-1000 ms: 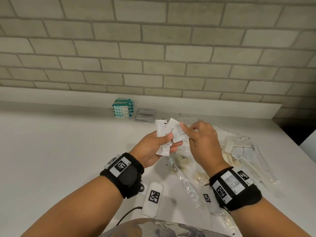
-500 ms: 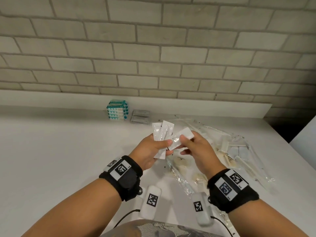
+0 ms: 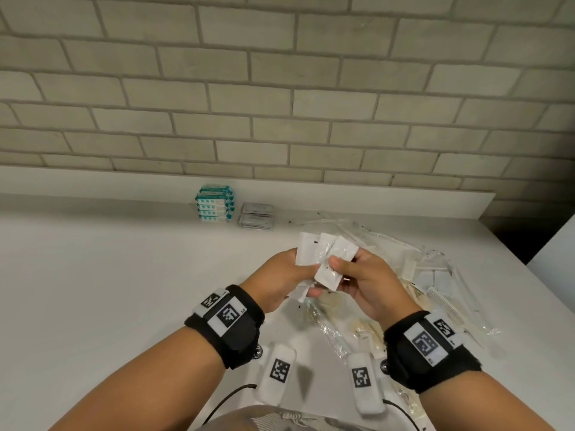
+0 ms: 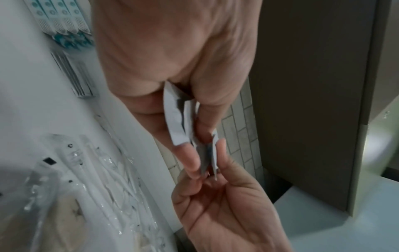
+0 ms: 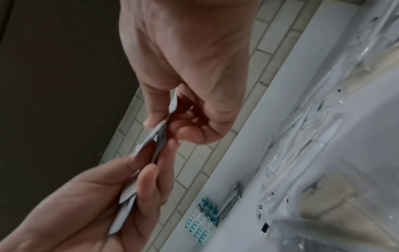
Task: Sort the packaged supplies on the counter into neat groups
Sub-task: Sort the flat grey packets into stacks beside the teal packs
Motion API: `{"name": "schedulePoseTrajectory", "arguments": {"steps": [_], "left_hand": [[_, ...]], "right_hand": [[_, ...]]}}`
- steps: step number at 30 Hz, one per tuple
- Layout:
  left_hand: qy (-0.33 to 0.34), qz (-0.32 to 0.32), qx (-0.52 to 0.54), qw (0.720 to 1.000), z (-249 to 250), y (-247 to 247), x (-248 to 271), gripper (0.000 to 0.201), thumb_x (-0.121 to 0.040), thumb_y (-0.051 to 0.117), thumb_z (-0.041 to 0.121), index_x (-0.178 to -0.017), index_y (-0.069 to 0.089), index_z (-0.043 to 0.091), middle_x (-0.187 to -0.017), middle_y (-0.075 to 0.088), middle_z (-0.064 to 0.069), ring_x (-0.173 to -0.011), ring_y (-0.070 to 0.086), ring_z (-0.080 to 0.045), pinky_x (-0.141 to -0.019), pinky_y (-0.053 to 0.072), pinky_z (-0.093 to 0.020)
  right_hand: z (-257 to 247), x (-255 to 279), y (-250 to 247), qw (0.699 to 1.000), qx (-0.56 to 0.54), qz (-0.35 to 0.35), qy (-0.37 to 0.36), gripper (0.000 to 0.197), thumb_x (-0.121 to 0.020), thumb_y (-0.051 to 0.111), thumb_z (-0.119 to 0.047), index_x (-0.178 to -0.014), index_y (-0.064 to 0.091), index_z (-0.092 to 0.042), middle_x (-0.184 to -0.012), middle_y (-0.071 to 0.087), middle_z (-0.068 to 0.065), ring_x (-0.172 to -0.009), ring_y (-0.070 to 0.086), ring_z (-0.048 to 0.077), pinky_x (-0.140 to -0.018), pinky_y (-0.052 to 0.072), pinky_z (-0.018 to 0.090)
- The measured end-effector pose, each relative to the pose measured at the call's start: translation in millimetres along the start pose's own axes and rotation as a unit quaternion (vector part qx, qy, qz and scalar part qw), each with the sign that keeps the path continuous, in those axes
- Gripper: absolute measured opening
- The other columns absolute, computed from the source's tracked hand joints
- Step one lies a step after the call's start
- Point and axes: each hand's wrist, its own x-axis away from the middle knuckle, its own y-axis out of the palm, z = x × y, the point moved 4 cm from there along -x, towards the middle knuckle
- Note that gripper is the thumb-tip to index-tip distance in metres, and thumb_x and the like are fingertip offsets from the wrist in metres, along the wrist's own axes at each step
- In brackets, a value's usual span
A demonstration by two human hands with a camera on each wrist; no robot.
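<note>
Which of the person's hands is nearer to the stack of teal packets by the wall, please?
Left. The left hand is just right of and in front of the teal packets; the right hand is farther right.

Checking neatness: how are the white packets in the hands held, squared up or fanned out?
Fanned out. The white packets splay at different angles above the left hand, while the right hand pinches the front one.
</note>
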Motion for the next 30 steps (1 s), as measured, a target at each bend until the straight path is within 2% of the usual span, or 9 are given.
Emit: {"name": "schedulePoseTrajectory", "arguments": {"steps": [5, 9, 13, 16, 19, 21, 23, 26, 30], "left_hand": [[-0.032, 0.019, 0.076, 0.996, -3.3, -11.2, 3.2, 0.026, -0.101, 0.038, 0.007, -0.118, 0.058, 0.007, -0.11, 0.068, -0.017, -0.093, 0.069, -0.032, -0.067, 0.06, -0.034], [0.005, 0.05, -0.049, 0.998, -3.6, -17.3, 1.6, 0.023, -0.095, 0.057, 0.01, -0.117, 0.059, 0.006, -0.106, 0.069, -0.013, -0.084, 0.07, -0.022, -0.065, 0.057, -0.03], [-0.008, 0.072, -0.084, 0.994, -3.8, -16.9, -1.1, 0.03, -0.097, 0.054, 0.035, -0.113, 0.061, 0.011, -0.095, 0.067, -0.009, -0.076, 0.063, -0.016, -0.058, 0.049, -0.025], [-0.066, 0.084, -0.018, 0.994, -4.8, -24.3, -3.0, 0.047, -0.097, 0.044, 0.049, -0.118, 0.06, 0.01, -0.1, 0.069, -0.01, -0.075, 0.064, -0.016, -0.059, 0.048, -0.025], [-0.022, 0.113, 0.083, 0.99, 0.5, -32.5, -5.4, 0.028, -0.091, 0.064, 0.015, -0.117, 0.06, 0.005, -0.092, 0.064, -0.01, -0.072, 0.059, -0.015, -0.052, 0.048, -0.021], [0.018, 0.152, 0.069, 0.986, 6.6, -40.3, -7.1, 0.028, -0.087, 0.065, 0.001, -0.114, 0.06, 0.006, -0.092, 0.064, -0.01, -0.075, 0.058, -0.018, -0.055, 0.049, -0.021], [0.048, 0.184, 0.025, 0.981, 11.9, -46.3, -6.9, 0.028, -0.087, 0.066, 0.001, -0.114, 0.061, 0.007, -0.094, 0.066, -0.01, -0.08, 0.062, -0.019, -0.062, 0.051, -0.024], [0.065, 0.186, -0.007, 0.98, 13.4, -42.8, -6.7, 0.025, -0.087, 0.066, 0.003, -0.111, 0.061, 0.008, -0.094, 0.068, -0.008, -0.081, 0.065, -0.018, -0.068, 0.054, -0.027], [0.072, 0.118, 0.005, 0.99, 11.3, -15.1, -8.1, 0.019, -0.086, 0.067, 0.003, -0.104, 0.064, 0.009, -0.093, 0.07, -0.011, -0.08, 0.066, -0.022, -0.077, 0.055, -0.034]], "right_hand": [[-2.6, -3.6, -10.8, 0.997, -0.036, 0.071, -0.005, 0.02, -0.088, 0.063, -0.007, -0.109, 0.063, -0.005, -0.111, 0.067, 0.026, -0.1, 0.065, 0.043, -0.09, 0.05, 0.053], [-9.3, -1.0, -4.3, 0.999, 0.017, 0.019, 0.022, 0.028, -0.086, 0.065, -0.005, -0.114, 0.061, -0.001, -0.108, 0.068, 0.023, -0.096, 0.066, 0.038, -0.09, 0.05, 0.055], [-22.6, 0.9, 9.6, 0.993, 0.094, 0.026, -0.067, 0.013, -0.085, 0.067, -0.004, -0.098, 0.069, -0.006, -0.091, 0.072, 0.011, -0.081, 0.067, 0.025, -0.076, 0.054, 0.039], [-43.5, 1.4, 7.9, 0.969, 0.169, 0.024, -0.179, 0.019, -0.081, 0.068, 0.006, -0.085, 0.074, -0.011, -0.086, 0.064, 0.005, -0.079, 0.063, 0.01, -0.077, 0.054, 0.025], [-38.0, 8.1, 14.8, 0.933, 0.32, -0.062, -0.155, 0.023, -0.077, 0.07, 0.01, -0.082, 0.077, -0.012, -0.083, 0.056, 0.001, -0.074, 0.061, 0.0, -0.076, 0.052, 0.016], [-28.4, 10.0, 9.3, 0.923, 0.36, -0.063, -0.125, 0.018, -0.077, 0.072, 0.006, -0.076, 0.077, -0.011, -0.082, 0.058, 0.001, -0.077, 0.064, 0.006, -0.079, 0.053, 0.023], [-27.2, 8.5, -5.5, 0.943, 0.317, -0.024, -0.096, 0.004, -0.081, 0.07, -0.001, -0.078, 0.07, -0.004, -0.08, 0.066, 0.001, -0.077, 0.066, 0.014, -0.078, 0.053, 0.033], [-32.1, 7.7, -13.1, 0.96, 0.272, 0.005, -0.06, 0.007, -0.089, 0.066, -0.016, -0.096, 0.068, -0.018, -0.089, 0.073, 0.004, -0.084, 0.069, 0.024, -0.082, 0.056, 0.041], [-26.2, 9.6, 16.3, 0.948, 0.307, -0.059, -0.059, 0.017, -0.093, 0.062, -0.021, -0.107, 0.062, -0.031, -0.097, 0.073, -0.004, -0.091, 0.069, 0.013, -0.08, 0.056, 0.032]]}}
